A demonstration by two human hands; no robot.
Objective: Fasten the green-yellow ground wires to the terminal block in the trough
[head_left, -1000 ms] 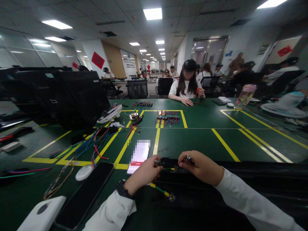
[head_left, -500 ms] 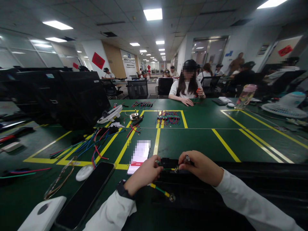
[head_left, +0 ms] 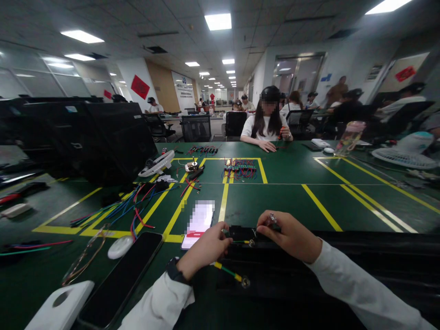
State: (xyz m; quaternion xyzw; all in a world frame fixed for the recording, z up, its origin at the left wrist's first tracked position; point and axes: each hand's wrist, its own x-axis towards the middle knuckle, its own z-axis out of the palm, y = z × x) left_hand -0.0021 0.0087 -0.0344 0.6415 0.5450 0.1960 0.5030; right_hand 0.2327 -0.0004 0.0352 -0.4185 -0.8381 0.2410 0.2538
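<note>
We've got the wire (head_left: 240, 242) running approx. L-to-R over the black bar (head_left: 285, 266), lug (head_left: 252, 243) pointing right, near our R hand (head_left: 288, 233); L hand (head_left: 213, 245) curls by its left end. Can't tell either grip, tho.

green table (head_left: 282, 206) | long black part (head_left: 264, 261) | dark phone (head_left: 122, 279) | lit phone (head_left: 199, 220) | bottle (head_left: 349, 138)

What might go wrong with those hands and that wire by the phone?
The right hand might drop the small shiny piece at its fingers. The left hand might bump the lit phone, which lies close beside it. The lower green wire might get snagged, since it pokes out near that hand.
</note>
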